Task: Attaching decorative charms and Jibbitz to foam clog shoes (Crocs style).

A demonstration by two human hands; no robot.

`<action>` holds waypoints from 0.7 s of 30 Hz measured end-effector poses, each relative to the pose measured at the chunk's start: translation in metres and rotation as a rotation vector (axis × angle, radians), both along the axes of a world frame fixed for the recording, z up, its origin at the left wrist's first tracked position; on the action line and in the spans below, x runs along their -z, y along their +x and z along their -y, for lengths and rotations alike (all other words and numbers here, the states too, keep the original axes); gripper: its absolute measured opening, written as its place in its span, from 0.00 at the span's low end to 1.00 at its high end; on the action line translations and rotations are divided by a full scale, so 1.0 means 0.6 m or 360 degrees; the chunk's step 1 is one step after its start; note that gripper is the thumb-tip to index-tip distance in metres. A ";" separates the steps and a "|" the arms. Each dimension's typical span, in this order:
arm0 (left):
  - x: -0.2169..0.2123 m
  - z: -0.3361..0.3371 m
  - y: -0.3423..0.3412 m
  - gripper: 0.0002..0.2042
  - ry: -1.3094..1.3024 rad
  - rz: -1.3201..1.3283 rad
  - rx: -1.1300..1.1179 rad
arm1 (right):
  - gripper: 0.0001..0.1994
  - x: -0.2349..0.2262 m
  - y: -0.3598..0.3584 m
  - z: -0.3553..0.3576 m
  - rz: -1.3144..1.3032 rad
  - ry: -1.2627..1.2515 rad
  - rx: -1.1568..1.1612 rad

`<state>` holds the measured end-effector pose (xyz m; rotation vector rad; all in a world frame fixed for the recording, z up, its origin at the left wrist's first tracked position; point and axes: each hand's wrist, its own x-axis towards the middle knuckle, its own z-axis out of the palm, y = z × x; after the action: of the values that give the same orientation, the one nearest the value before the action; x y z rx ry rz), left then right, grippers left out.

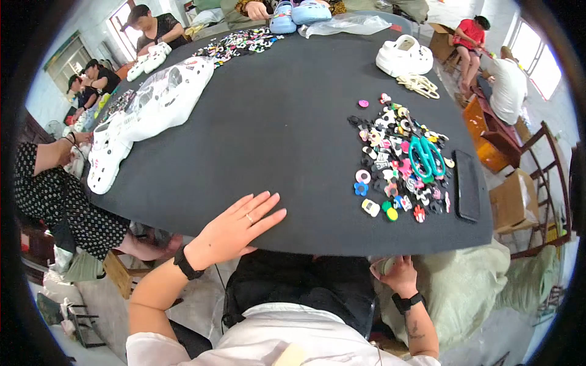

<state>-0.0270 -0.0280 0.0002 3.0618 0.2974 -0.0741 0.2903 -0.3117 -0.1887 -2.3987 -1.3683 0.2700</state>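
My left hand (238, 227) lies flat on the near edge of the dark table (274, 152), fingers stretched out, a ring on one finger, holding nothing. Just below the table's near edge, my right hand (398, 274) is closed around a pale, rounded thing (385, 266), partly hidden by the fingers and the tabletop. Beyond the right hand a pile of small colourful shoe charms (390, 158) is spread on the table. Teal-handled scissors (426, 160) rest on the pile. To its right lies a black phone (466, 186).
White clogs (405, 56) and a cream strap bundle (418, 86) sit at the far right. More white clogs (110, 160), some bagged in clear plastic (162, 97), line the left side. Another charm pile (241, 45) and blue clogs (283, 18) lie at the far edge. Several people sit around; a sack (452, 287) stands below right.
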 end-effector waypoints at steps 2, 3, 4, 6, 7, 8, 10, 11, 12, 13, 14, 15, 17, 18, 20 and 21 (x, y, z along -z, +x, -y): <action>0.032 0.017 -0.008 0.46 0.0044 0.0179 -0.0014 | 0.35 -0.046 -0.018 0.027 0.0172 -0.0123 0.0093; 0.045 0.027 -0.010 0.44 0.0100 0.0321 -0.0049 | 0.35 -0.078 -0.033 0.038 0.0199 -0.0141 0.0126; 0.048 0.039 -0.011 0.39 -0.0037 0.0373 -0.0034 | 0.35 -0.122 -0.056 0.041 0.0252 -0.0176 0.0116; 0.057 0.075 -0.017 0.38 -0.0175 0.0540 -0.0006 | 0.35 -0.198 -0.090 0.048 0.0305 -0.0218 0.0078; 0.067 0.094 -0.017 0.37 -0.0308 0.0675 0.0010 | 0.35 -0.233 -0.101 0.057 0.0321 -0.0236 0.0114; 0.071 0.117 -0.023 0.37 -0.0450 0.0739 0.0017 | 0.35 -0.271 -0.113 0.058 0.0231 -0.0230 -0.0055; 0.083 0.151 -0.017 0.43 -0.0736 0.0666 0.0111 | 0.35 -0.340 -0.139 0.063 0.0128 -0.0168 -0.0287; 0.085 0.168 -0.012 0.45 -0.0854 0.0600 0.0145 | 0.35 -0.360 -0.153 0.062 0.0128 -0.0172 -0.0275; 0.099 0.180 -0.007 0.49 -0.0842 0.0585 0.0187 | 0.36 -0.377 -0.167 0.057 0.0058 -0.0116 -0.0375; 0.110 0.191 0.000 0.54 -0.0903 0.0664 0.0207 | 0.37 -0.394 -0.180 0.049 -0.0006 -0.0055 -0.0481; 0.122 0.203 0.002 0.55 -0.1025 0.0689 0.0211 | 0.37 -0.415 -0.203 0.039 -0.0110 -0.0106 -0.0499; 0.127 0.213 0.006 0.56 -0.1138 0.0727 0.0222 | 0.37 -0.420 -0.221 0.028 -0.0087 -0.0095 -0.0512; 0.136 0.231 0.011 0.55 -0.1360 0.0890 0.0183 | 0.36 -0.427 -0.248 0.005 -0.0182 0.0064 -0.0819; 0.136 0.237 0.004 0.52 -0.1474 0.0923 0.0137 | 0.38 -0.419 -0.253 -0.002 -0.0151 0.0075 -0.0964; 0.139 0.237 -0.014 0.50 -0.1573 0.0985 0.0081 | 0.37 -0.422 -0.247 -0.031 -0.0442 0.0149 -0.1034; 0.149 0.233 -0.026 0.47 -0.1623 0.0979 -0.0018 | 0.35 -0.410 -0.234 -0.047 -0.0683 0.0188 -0.1008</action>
<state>-0.0428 -0.1677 -0.0890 1.9415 0.1537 0.5296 0.1500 -0.2837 0.0570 -1.6193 -1.8110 0.7869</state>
